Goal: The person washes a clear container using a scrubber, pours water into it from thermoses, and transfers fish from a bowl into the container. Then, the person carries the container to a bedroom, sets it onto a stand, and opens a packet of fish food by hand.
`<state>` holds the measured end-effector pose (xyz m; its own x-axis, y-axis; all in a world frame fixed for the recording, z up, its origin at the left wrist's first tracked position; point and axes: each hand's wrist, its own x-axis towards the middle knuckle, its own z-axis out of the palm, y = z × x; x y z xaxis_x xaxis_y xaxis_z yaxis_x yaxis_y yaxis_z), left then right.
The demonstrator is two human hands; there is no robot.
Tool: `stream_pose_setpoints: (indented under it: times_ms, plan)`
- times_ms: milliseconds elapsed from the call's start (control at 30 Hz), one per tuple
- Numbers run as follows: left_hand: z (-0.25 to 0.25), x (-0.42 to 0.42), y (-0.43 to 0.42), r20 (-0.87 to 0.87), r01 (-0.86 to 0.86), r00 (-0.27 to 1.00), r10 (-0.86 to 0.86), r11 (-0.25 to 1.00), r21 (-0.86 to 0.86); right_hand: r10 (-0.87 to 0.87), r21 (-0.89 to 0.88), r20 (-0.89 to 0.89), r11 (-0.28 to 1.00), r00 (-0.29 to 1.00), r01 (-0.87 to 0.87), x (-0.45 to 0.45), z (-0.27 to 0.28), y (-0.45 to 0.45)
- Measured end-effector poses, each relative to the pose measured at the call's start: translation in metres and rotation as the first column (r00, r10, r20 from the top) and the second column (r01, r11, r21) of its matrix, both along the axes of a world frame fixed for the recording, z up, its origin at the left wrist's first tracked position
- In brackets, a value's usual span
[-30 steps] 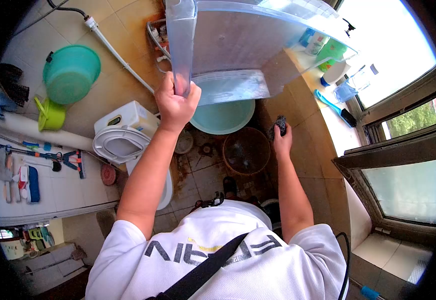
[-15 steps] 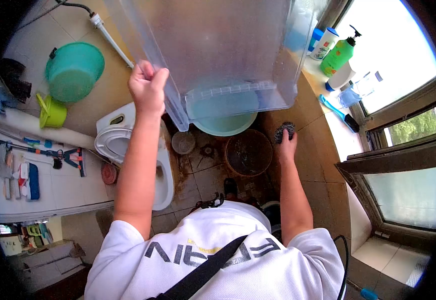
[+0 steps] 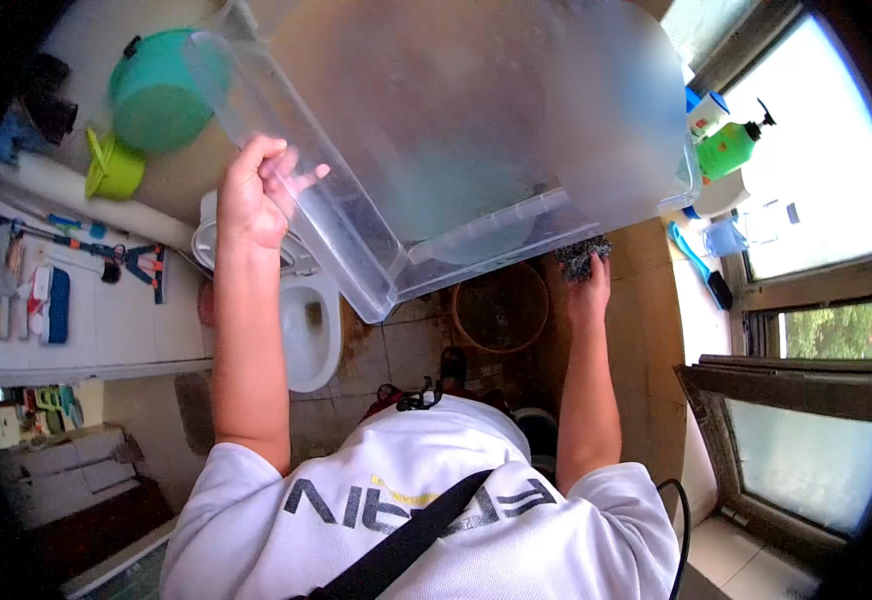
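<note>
Holding one clear bin, left hand, one scrubber, right hand

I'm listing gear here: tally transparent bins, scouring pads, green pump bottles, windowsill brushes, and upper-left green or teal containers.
Transparent plastic bin at the left hand: 1
Dark wiry scouring pad in the right hand: 1
Green pump bottle: 1
Blue brush, black bristles: 1
Containers, teal round tub and lime-green pail: 2
Total: 6
</note>
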<state>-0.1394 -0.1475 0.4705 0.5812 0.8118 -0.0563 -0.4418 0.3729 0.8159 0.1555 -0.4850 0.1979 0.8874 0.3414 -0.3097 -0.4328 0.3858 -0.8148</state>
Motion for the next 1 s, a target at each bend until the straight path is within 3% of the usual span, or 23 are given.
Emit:
stream_pose_setpoints:
  times_ms: [133,167,200,233,267,367,433,500,567,633,767,900,1000]
  plan:
    - [-0.013,-0.017,0.002,0.010,-0.063,0.998,0.063,0.998,0.004,0.116,0.206,-0.002,0.972,0.993,-0.113,-0.006,0.017,0.018]
    - [-0.015,-0.023,0.002,0.018,-0.076,0.997,0.076,0.997,0.020,0.221,-0.174,0.208,0.967,0.953,-0.186,0.001,0.003,0.020]
    - [-0.015,-0.028,0.002,-0.009,-0.111,0.994,0.112,0.993,0.031,0.382,-0.530,0.362,0.835,0.851,-0.150,0.016,-0.027,0.021]
    - [-0.015,-0.034,0.000,-0.036,-0.148,0.988,0.150,0.988,0.042,0.570,-0.794,0.429,0.608,0.701,-0.007,0.024,-0.044,0.025]
    - [-0.015,-0.041,-0.002,-0.064,-0.188,0.979,0.191,0.981,0.054,0.620,-0.924,0.317,0.372,0.718,0.086,0.015,-0.038,0.031]
    - [-0.018,-0.068,-0.011,-0.127,-0.330,0.928,0.349,0.932,0.150,0.512,-0.934,0.322,0.308,0.796,0.179,0.008,-0.051,0.047]
    - [-0.024,-0.098,-0.014,-0.164,-0.417,0.878,0.451,0.886,0.203,0.296,-0.685,0.198,0.724,0.934,-0.084,0.016,-0.071,0.057]
    - [-0.038,-0.140,-0.014,-0.207,-0.467,0.827,0.522,0.844,0.263,0.213,-0.402,-0.056,0.889,0.975,-0.218,0.014,-0.060,0.071]
    - [-0.031,-0.164,-0.028,-0.227,-0.571,0.733,0.641,0.761,0.307,0.210,-0.633,-0.093,0.742,0.973,-0.221,0.004,-0.049,0.092]
    - [-0.037,-0.203,-0.033,-0.227,-0.645,0.657,0.719,0.692,0.325,0.211,-0.584,-0.193,0.760,0.958,-0.284,-0.005,-0.051,0.118]
    - [-0.057,-0.306,-0.056,-0.283,-0.726,0.491,0.824,0.566,0.390,0.381,-0.351,-0.356,0.792,0.853,-0.500,-0.066,-0.049,0.179]
    - [-0.078,-0.414,-0.086,-0.360,-0.845,0.266,0.894,0.396,0.359,0.576,0.042,-0.497,0.763,0.649,-0.645,-0.177,-0.038,0.237]
    - [-0.108,-0.504,-0.092,-0.376,-0.915,0.140,0.916,0.264,0.305,0.667,0.014,-0.453,0.668,0.591,-0.744,-0.276,-0.032,0.277]
